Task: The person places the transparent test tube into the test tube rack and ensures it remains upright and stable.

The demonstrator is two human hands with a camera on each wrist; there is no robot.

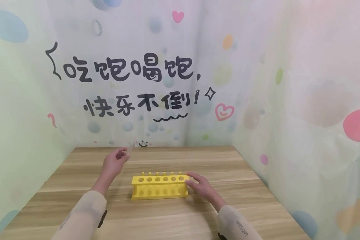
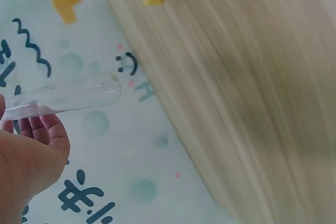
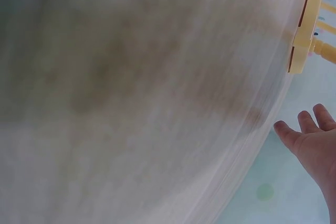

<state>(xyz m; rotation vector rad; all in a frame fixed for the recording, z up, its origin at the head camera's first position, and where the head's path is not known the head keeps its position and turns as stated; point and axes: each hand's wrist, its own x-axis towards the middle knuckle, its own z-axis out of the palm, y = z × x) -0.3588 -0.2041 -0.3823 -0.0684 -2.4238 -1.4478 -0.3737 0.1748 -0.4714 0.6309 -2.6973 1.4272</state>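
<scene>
Lettering reads 吃饱喝饱,快乐不倒!; left grip pinches one clear tube; right grip, spread apart, is just beside one yellow rack with six holes, six pegs.

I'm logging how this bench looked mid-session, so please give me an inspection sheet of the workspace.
Surface: wood-grain table, no spill seen.
Tube: clear, round-ended, held above the table.
Rack: yellow, standing upright on the table.
Clutter: nothing seen.
Left hand: holds the tube, left of the rack and beyond it.
Right hand: at the rack's right end, fingers extended; contact unclear.
Cables: nothing seen.
Surroundings: pale backdrop printed with dark lettering, hearts and coloured dots.
</scene>
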